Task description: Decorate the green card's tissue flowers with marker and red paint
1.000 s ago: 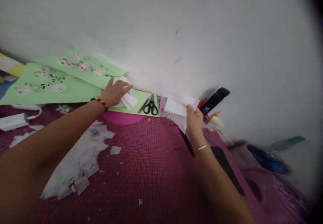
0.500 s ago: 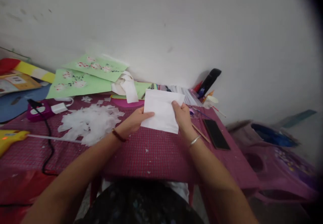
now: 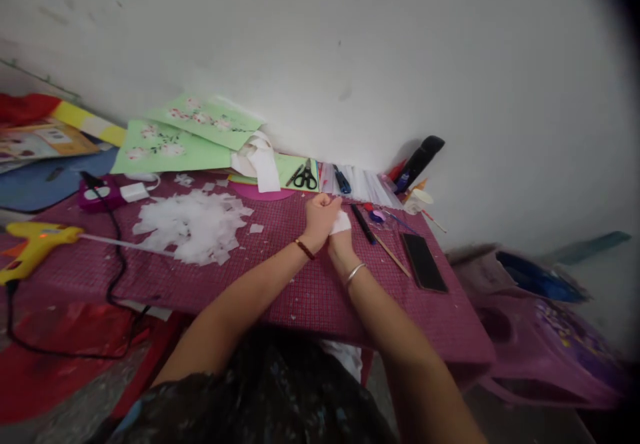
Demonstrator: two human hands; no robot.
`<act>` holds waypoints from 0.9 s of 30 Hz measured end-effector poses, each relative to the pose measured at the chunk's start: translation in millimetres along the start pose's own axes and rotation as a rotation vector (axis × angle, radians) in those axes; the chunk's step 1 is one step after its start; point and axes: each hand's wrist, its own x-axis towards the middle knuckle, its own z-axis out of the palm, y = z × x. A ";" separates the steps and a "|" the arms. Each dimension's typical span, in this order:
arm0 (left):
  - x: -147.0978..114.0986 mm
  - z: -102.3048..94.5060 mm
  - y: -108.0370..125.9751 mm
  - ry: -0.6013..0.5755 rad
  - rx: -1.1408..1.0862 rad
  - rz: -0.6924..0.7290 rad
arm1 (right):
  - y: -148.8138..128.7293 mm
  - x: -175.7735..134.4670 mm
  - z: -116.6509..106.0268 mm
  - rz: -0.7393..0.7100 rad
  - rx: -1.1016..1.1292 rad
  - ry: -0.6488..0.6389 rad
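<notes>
My left hand [image 3: 321, 216] and my right hand [image 3: 341, 239] are pressed together above the middle of the table. Between them is a piece of white paper [image 3: 341, 222], folded or bunched small, with only its lower part showing. The left fingers are closed over it. My right hand's fingers are mostly hidden behind the left hand and the paper, and its palm side seems wrapped against the sheet. Left of the hands lies a loose pile of small white paper pieces [image 3: 193, 227], with one square piece [image 3: 256, 229] apart from it.
A yellow glue gun [image 3: 40, 241] with its stick and cord lies at the left, near a purple power socket [image 3: 100, 194]. Scissors [image 3: 305, 176], a cutter [image 3: 342, 181], a black marker [image 3: 363, 224], a wooden stick [image 3: 393, 255] and a phone [image 3: 423, 262] lie behind and right. Green flowered sheets [image 3: 175, 151] lean at the back.
The white sheet, held flat between both hands before, is now folded or bunched small. My hands have come together, and the view has shifted slightly.
</notes>
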 end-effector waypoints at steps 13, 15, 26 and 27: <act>10.4 -38.4 3.4 -0.404 0.561 0.551 | -46.0 -8.4 -4.1 0.288 0.291 -0.057; -6.2 -30.9 -0.8 -0.537 0.607 0.602 | -51.9 -2.7 -12.4 0.293 0.281 0.055; -22.6 -31.4 5.0 -0.574 0.843 0.824 | -41.1 -25.4 10.9 0.572 0.769 0.356; -14.1 -35.1 5.4 -0.514 0.894 0.803 | -37.6 -27.8 13.5 0.580 0.734 0.250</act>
